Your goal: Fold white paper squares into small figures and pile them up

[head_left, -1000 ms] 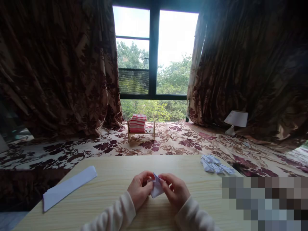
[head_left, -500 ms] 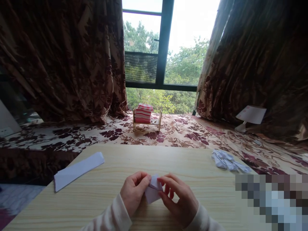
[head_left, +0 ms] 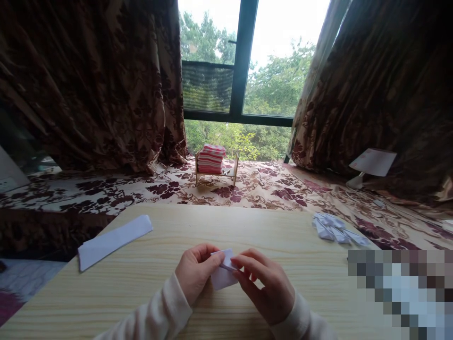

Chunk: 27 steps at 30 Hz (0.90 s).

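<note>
A small piece of folded white paper (head_left: 222,278) is held between my two hands above the wooden table. My left hand (head_left: 198,271) pinches its upper left side, thumb on top. At the right edge, my right hand (head_left: 267,285) grips a folded flap between thumb and fingertips. The flap stands a little off the lower layer, and the fingers hide part of the crease. To the left lies a stack of white paper strips (head_left: 115,242). A heap of folded white paper pieces (head_left: 334,229) rests at the table's far right.
Beyond the wooden table (head_left: 212,222) is a ledge with flowered cloth (head_left: 262,189). On it stand a small wooden rack (head_left: 228,178) with pink striped cloths (head_left: 211,159) and a white lamp (head_left: 373,162). The lower right corner is blurred out by pixels.
The view has tipped slightly downward. My right fingers have shifted along the flap, pressing it flatter against the paper; my left hand keeps its pinch.
</note>
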Available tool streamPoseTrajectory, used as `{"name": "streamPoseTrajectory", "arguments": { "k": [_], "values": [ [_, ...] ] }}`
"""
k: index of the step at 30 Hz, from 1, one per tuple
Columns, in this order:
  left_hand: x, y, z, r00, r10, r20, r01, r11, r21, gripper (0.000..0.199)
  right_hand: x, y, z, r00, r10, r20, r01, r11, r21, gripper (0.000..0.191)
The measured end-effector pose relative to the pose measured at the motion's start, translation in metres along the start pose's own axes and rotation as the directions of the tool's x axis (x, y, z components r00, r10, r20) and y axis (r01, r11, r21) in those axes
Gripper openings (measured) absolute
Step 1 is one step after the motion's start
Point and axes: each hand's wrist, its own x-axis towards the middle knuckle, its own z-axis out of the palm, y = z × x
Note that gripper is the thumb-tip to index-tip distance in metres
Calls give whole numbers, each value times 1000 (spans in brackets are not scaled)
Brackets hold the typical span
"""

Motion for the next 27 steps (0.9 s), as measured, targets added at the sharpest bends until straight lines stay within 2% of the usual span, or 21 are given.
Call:
{"name": "streamPoseTrajectory", "arguments": {
  "k": [8,12,15,22,27],
  "values": [
    [-2,5,5,999,-41,0,41,999,-17,32,2,1,1,999,32,10,-31,999,-26,16],
    [-2,1,4,999,-37,-10,37,999,-13,32,3,1,4,995,95,21,-96,993,64,17],
    [-2,-2,3,1000,-22,-18,21,1000,-9,32,3,3,9,988,156,-13,-153,978,145,19],
    [-5,-2,5,1000,-11,-4,11,999,-49,31,3,6,16,952,301,-54,-280,928,248,22],
    [-6,-1,8,1000,-26,-6,25,998,-61,35,3,3,16,909,416,-17,-391,867,307,22]
  ]
}}
